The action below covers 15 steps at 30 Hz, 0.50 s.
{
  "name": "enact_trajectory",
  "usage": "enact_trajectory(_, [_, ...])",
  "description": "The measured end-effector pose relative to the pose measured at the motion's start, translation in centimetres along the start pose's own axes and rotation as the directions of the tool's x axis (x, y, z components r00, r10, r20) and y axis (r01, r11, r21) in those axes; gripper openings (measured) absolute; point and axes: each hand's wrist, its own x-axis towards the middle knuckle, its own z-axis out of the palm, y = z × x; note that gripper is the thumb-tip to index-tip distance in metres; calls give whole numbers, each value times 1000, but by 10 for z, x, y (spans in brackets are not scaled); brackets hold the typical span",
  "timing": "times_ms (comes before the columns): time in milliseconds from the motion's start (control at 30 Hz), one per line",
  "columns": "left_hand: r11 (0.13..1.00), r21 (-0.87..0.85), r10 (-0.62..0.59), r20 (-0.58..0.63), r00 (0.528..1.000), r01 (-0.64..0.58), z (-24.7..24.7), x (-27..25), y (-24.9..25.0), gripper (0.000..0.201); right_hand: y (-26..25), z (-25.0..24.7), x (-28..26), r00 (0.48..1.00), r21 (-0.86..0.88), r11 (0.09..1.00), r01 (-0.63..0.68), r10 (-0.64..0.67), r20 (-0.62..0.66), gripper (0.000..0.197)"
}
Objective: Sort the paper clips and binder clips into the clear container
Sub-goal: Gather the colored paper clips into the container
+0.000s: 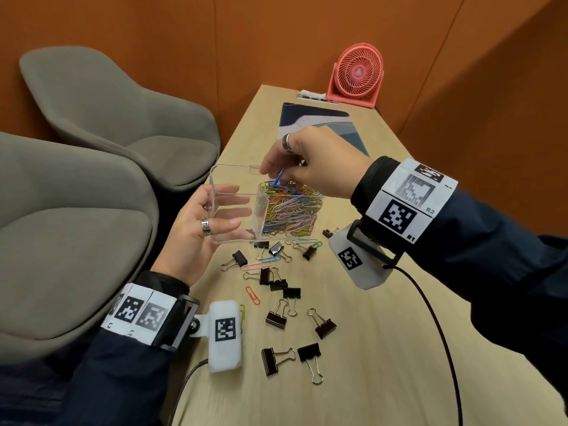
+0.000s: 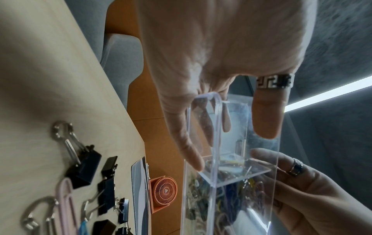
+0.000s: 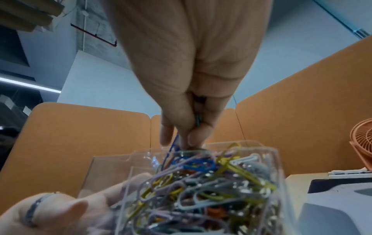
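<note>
I hold a clear two-compartment container [image 1: 227,166] just above the table. My left hand [image 1: 224,210] grips its left end, thumb at the rim, fingers showing through the bare left compartment. The right compartment is packed with coloured paper clips [image 1: 292,210]. My right hand [image 1: 276,172] hovers over that heap and pinches a blue paper clip [image 1: 278,179], whose lower end touches the pile. The right wrist view shows the blue paper clip [image 3: 173,146] hanging from the fingertips [image 3: 193,138]. Several black binder clips [image 1: 276,318] and a few loose paper clips [image 1: 253,295] lie on the table below.
A pink desk fan [image 1: 356,75] stands at the table's far end, behind a blue patterned mat [image 1: 316,124]. Two grey chairs [image 1: 107,103] sit close to the table's left edge. Orange walls enclose the far side and the right. Cables trail from both wrist cameras.
</note>
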Motion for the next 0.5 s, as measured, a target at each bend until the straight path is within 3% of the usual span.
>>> enact_trajectory(267, [1000, -1, -1, -4, 1000, 1, 1, -1, 0, 48, -1, 0, -6, 993, 38, 992, 117, -117, -14, 27])
enact_trajectory(400, [1000, 7, -3, -3, 1000, 3, 1, -1, 0, 47, 4, 2, -4, 996, 80, 993, 86, -83, -39, 22])
enact_trajectory(500, [1000, 4, -2, -4, 1000, 2, 1, -1, 1, 47, 8, 2, -4, 989, 95, 992, 79, -66, -132, 15])
